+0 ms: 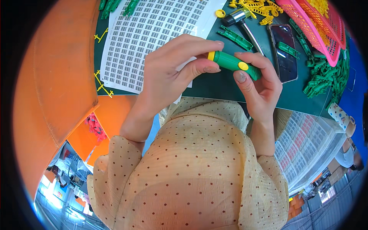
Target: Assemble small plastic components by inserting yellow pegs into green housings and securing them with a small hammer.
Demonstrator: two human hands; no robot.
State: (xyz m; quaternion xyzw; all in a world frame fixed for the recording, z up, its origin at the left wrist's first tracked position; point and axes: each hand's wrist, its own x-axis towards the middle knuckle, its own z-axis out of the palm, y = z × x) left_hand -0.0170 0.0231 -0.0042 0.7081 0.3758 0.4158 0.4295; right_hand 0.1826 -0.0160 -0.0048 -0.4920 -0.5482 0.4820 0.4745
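Observation:
Between my two hands, over the near edge of the dark green tabletop [214,85], is a small green plastic tube [229,61], shaped like a toy flashlight. It has a yellow ring on its left end and a round yellow button near the right. My left hand [174,63] pinches the yellow end between thumb and index finger. The right end is held by my right hand [262,78], thumb below and fingers above, close to the button. Behind the tube lie a hammer [249,34] with a metal shaft and a loose green half-shell [234,37].
Sheets of small printed labels [130,50] cover the left of the table. A phone [283,57] with a green part on it lies right, beside a green parts heap [322,74] and pink baskets [331,50]. Yellow parts [264,9] lie at the back.

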